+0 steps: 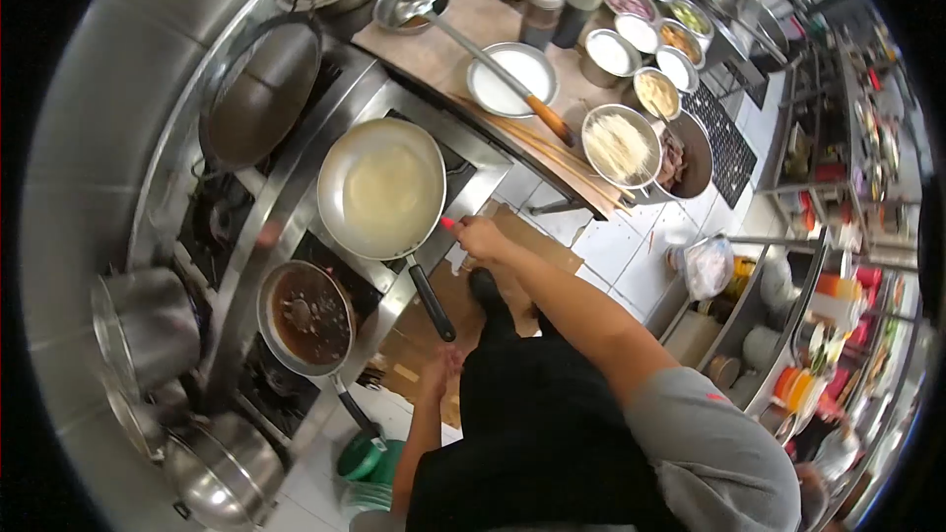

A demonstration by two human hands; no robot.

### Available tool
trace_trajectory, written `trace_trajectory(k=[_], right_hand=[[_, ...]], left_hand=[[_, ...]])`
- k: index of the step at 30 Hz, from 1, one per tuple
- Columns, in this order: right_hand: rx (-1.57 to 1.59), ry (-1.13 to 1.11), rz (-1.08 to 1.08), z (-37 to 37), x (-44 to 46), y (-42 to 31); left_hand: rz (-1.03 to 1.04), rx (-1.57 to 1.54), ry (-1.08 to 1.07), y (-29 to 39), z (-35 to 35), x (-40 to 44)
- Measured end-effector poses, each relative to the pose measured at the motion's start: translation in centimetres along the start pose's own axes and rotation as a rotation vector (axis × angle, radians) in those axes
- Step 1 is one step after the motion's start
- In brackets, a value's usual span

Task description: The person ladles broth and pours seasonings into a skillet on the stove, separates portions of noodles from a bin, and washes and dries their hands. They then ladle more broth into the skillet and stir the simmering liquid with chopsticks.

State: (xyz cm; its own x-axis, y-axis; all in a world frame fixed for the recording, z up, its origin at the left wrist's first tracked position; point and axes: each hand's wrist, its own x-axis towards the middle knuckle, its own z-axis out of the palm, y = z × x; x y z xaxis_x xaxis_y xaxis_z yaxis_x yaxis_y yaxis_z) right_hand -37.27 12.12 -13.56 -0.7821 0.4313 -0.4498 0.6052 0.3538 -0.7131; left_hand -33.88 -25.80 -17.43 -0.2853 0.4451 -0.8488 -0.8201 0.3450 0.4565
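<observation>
A pale frying pan (333, 153) sits on the stove, a thin yellowish layer (394, 192) spread across its bottom. Its black handle (431, 300) points toward my body. Beside the pan's rim, my right hand (480, 236) is closed on a small red object (448, 223); only its tip shows, so its kind is unclear. My left hand (441, 369) is just below the handle's end, apparently apart from it; its fingers are blurred. A second pan (264, 307) of brown sauce stands on the nearer burner, with a round piece in the liquid.
A wok (258, 99) rests at the back of the stove, and a tall pot (153, 325) stands to the left. The side counter (448, 49) carries bowls, squeeze bottles (541, 15), a wooden-handled ladle (493, 64) and long sticks. Shelves with containers line the right side.
</observation>
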Motion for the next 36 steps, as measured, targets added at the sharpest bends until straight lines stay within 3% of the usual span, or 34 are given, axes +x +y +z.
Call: trace_trajectory(k=[3, 6, 12, 15, 17, 21, 23, 25, 28, 33, 36], right_hand=[[-0.205, 0.032, -0.111, -0.2, -0.2, -1.6], [0.067, 0.126, 0.095, -0.2, -1.2, -3.4], [-0.149, 0.097, -0.058, 1.1, -0.9, -2.9], [-0.084, -0.130, -0.036, 0.8, 0.3, -2.4], [0.071, -0.104, -0.016, 0.2, -0.4, -2.1], [0.190, 0.220, 0.023, -2.6, -5.6, -1.0], [0.176, 0.233, -0.085, -7.5, -12.8, -0.2], [0.139, 0.408, -0.139, -11.3, -19.2, 1.7], [0.073, 0.561, 0.086, -16.6, -25.7, 4.1], [-0.076, 0.745, 0.000, -19.5, -23.8, 7.1], [-0.072, 0.792, -0.277, -19.3, -20.2, 7.5]], left_hand=[[-0.165, 0.294, 0.104, 4.2, 1.0, -6.1], [-0.138, 0.469, 0.090, 8.0, 2.3, -11.1], [-0.042, 0.550, 0.030, 12.6, 3.4, -15.1], [-0.041, 0.657, -0.004, 14.6, 4.0, -16.3], [-0.045, 0.795, 0.015, 16.5, 6.4, -17.7], [0.034, 0.881, -0.054, 19.0, 8.3, -18.8], [0.079, 0.831, -0.081, 19.6, 8.8, -18.8], [0.098, 0.751, -0.101, 20.2, 10.2, -18.4], [0.156, 0.817, -0.138, 20.3, 12.1, -17.3], [0.218, 0.834, -0.235, 19.7, 15.4, -14.5], [0.248, 0.827, -0.252, 19.4, 17.1, -13.5]])
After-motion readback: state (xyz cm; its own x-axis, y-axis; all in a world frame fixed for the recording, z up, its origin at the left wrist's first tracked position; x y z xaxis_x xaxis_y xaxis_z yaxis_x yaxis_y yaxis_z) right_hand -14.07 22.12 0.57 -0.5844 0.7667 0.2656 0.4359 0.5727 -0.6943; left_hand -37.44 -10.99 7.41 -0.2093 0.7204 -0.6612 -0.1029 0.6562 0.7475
